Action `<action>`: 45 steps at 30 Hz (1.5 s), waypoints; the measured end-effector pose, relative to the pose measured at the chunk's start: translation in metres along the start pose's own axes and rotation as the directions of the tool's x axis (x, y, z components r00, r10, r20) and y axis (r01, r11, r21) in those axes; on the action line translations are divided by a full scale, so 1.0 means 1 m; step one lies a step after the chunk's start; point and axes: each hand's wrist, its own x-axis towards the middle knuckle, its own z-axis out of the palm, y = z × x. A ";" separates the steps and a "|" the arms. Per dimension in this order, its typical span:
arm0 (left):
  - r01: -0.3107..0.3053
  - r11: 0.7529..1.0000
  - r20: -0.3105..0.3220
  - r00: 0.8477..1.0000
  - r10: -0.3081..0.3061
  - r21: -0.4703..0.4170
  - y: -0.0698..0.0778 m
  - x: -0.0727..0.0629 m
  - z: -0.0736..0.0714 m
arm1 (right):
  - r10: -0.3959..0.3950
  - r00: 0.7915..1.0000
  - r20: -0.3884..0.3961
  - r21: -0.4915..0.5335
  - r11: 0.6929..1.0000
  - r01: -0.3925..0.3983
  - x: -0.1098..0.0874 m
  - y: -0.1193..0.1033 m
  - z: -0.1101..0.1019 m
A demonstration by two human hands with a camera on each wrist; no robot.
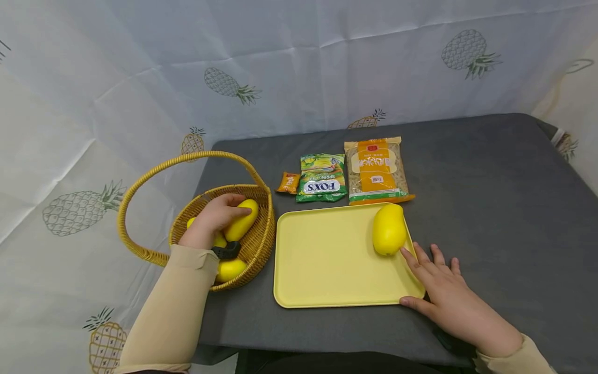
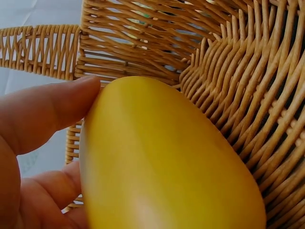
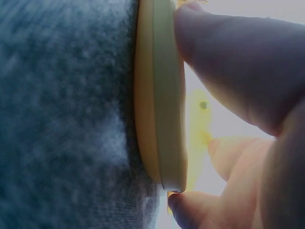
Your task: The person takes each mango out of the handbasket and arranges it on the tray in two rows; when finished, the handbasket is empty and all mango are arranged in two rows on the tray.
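In the head view, the left hand point(image 1: 216, 214)'s fingers grasp a smooth yellow oblong fruit point(image 1: 244, 220) inside a round woven wicker basket point(image 1: 270, 221). The right hand point(image 1: 444, 291), fingers spread and gripping nothing, lies at the edge of a pale-yellow rectangular tray point(image 1: 327, 265) bearing a second yellow fruit point(image 1: 389, 230). In the left wrist view, fingers touch the fruit's side. In the right wrist view, fingers meet the tray's rim.

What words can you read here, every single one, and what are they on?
"FOX'S": green packet.
"SPRING" and apparently "TEA", smaller: same green packet.
Small orange packet: lettering too small to read surely.
Large orange-and-clear bag: Chinese-looking characters, too blurred to read surely; its smaller print is unreadable.
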 end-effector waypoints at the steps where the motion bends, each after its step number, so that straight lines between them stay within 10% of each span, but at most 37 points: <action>1: 0.002 1.000 -0.002 1.000 -0.002 0.002 0.000 0.000 0.000 | -0.001 1.000 -0.002 0.000 1.000 0.001 0.000 0.000 0.000; 18: -0.022 0.996 -0.164 0.986 0.007 -0.091 0.021 -0.025 -0.004 | 0.003 1.000 -0.010 -0.017 1.000 -0.003 -0.001 -0.005 -0.003; 35: -0.184 0.949 -0.380 0.922 0.076 -0.255 0.049 -0.079 0.017 | 0.007 1.000 0.001 0.007 1.000 -0.007 0.000 -0.002 -0.002; 39: -0.280 0.888 -0.473 0.877 0.083 -0.364 0.055 -0.094 0.032 | 0.012 1.000 0.003 0.011 1.000 -0.012 -0.001 -0.002 -0.001; 45: -0.576 0.686 -0.654 0.732 0.190 -0.444 0.063 -0.104 0.065 | 0.011 1.000 -0.004 0.012 1.000 -0.011 -0.001 -0.002 0.000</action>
